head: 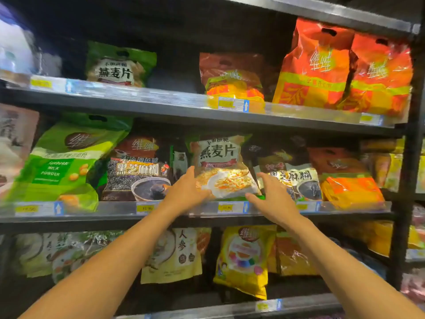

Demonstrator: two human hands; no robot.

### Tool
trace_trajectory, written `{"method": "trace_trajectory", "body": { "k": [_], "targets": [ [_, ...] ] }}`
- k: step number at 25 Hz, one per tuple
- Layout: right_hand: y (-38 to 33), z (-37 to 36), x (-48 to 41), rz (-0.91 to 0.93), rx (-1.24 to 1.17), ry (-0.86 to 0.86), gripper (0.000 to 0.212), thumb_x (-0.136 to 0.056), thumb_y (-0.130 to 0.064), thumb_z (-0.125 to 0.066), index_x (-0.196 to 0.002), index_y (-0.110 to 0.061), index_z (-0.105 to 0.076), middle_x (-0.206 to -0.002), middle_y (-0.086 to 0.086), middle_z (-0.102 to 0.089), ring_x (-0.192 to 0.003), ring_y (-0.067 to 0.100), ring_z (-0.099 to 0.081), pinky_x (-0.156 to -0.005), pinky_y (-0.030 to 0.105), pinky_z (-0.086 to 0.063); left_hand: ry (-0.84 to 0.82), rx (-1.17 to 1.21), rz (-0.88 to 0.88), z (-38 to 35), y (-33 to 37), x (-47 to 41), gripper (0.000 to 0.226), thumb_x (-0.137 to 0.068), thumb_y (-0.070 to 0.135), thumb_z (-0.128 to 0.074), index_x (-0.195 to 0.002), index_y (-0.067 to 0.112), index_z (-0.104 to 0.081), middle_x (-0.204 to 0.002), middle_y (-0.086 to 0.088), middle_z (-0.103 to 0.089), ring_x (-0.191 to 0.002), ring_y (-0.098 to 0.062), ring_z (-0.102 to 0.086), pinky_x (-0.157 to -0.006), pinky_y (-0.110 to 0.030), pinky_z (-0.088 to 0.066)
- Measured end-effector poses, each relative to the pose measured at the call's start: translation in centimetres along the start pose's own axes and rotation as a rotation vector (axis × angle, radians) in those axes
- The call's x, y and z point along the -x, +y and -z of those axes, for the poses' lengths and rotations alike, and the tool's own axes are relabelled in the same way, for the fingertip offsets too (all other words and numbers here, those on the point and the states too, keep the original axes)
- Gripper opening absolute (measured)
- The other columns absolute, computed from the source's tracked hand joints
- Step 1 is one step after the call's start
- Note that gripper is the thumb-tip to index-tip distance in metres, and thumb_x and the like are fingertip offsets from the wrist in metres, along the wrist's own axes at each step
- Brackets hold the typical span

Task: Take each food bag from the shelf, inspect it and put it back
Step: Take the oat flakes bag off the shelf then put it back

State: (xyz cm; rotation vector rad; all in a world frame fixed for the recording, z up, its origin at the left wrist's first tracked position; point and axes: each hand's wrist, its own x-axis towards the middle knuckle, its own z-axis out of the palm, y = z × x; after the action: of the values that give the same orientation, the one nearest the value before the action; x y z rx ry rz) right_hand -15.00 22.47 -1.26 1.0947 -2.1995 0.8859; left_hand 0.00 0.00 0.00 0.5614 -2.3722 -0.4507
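A green-topped oatmeal bag [219, 162] with a bowl of flakes printed on it stands upright on the middle shelf [110, 218], between two dark sesame-paste bags. My left hand [186, 192] holds its lower left side, thumb across the front and fingers running up the edge. At the lower right corner my right hand [274, 196] grips it, thumb on the front near the bottom and fingers along the right edge. The bag's bottom sits at the shelf's front rail.
Left of it stand a black sesame bag [138, 171] and a green soy milk powder bag [62, 164]. To the right are another sesame bag [296, 178] and an orange bag [345, 180]. More bags fill the upper and lower shelves. A dark upright post [407, 180] bounds the right.
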Motion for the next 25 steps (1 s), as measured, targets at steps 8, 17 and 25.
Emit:
{"method": "trace_trajectory", "body": {
  "k": [8, 17, 25],
  "targets": [
    [2.7, -2.1, -3.1, -0.026, -0.149, -0.128, 0.081, -0.095, -0.048, -0.068, -0.160, -0.017, -0.032, -0.159, 0.007, -0.050, -0.140, 0.030, -0.052, -0.107, 0.044, -0.047, -0.300, 0.070, 0.285, -0.5, -0.2, -4.4, 0.126, -0.085, 0.054, -0.080, -0.164, -0.001, 0.000, -0.167, -0.019, -0.032, -0.138, -0.035, -0.049, -0.094, -0.036, -0.045],
    [3.2, -2.2, -3.6, -0.070, -0.185, -0.150, 0.075, -0.089, -0.050, -0.077, -0.147, -0.014, -0.045, -0.132, 0.006, -0.065, -0.100, 0.022, -0.060, -0.082, 0.038, -0.050, -0.368, 0.129, 0.271, 0.1, -1.8, -4.0, 0.055, -0.079, 0.062, -0.081, -0.092, 0.009, -0.072, -0.087, -0.006, -0.070, -0.079, -0.020, -0.066, -0.068, -0.029, -0.054],
    [3.5, -2.4, -4.0, -0.081, -0.235, -0.186, 0.058, -0.088, -0.052, -0.078, -0.132, -0.021, -0.057, -0.119, -0.002, -0.070, -0.105, 0.021, -0.067, -0.090, 0.048, -0.059, -0.248, 0.174, 0.180, -0.5, -1.5, -3.7, 0.032, -0.086, 0.033, -0.083, -0.074, 0.012, -0.062, -0.075, -0.015, -0.070, -0.073, -0.020, -0.064, -0.071, -0.031, -0.047]
  ]
}}
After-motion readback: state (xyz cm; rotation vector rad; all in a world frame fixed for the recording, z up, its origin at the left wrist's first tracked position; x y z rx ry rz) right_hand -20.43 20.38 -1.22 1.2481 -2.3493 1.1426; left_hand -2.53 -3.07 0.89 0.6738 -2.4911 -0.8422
